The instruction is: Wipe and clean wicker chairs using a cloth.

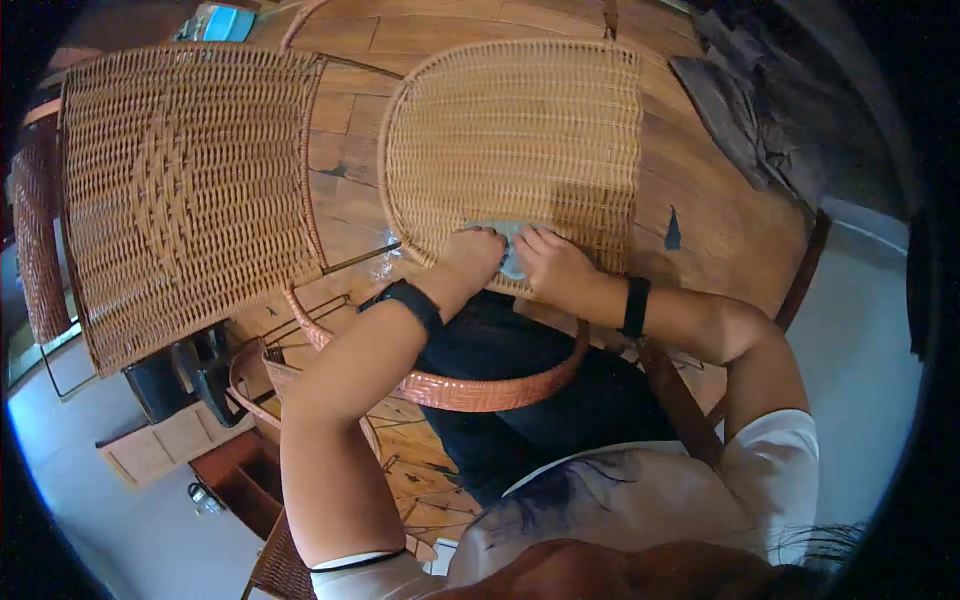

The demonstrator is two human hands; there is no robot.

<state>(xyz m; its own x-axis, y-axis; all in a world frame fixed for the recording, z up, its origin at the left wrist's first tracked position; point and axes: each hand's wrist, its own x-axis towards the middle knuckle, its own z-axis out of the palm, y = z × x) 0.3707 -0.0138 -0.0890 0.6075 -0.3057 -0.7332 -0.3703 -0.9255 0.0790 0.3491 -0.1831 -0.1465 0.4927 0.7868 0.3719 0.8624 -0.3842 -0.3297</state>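
Note:
A woven wicker seat (515, 120), tan with a rounded left side, lies in front of me. On its near edge is a pale grey-green cloth (514, 262), bunched between my hands. My left hand (474, 255) is closed in a fist on the cloth's left part. From the right, my right hand (552, 263) presses its bent fingers onto the cloth, gripping its other side. Both hands rest close together, low on the seat, and hide part of the cloth. A dark band circles each wrist.
Left of the seat stands a wicker backrest (190, 195) with a diamond weave. A reddish-brown woven armrest (490, 392) curves across my dark-clothed lap. Dark fabric (765, 110) lies at the far right. Dark boots (205, 365) stand at the left, and a blue container (228, 24) is at the far left.

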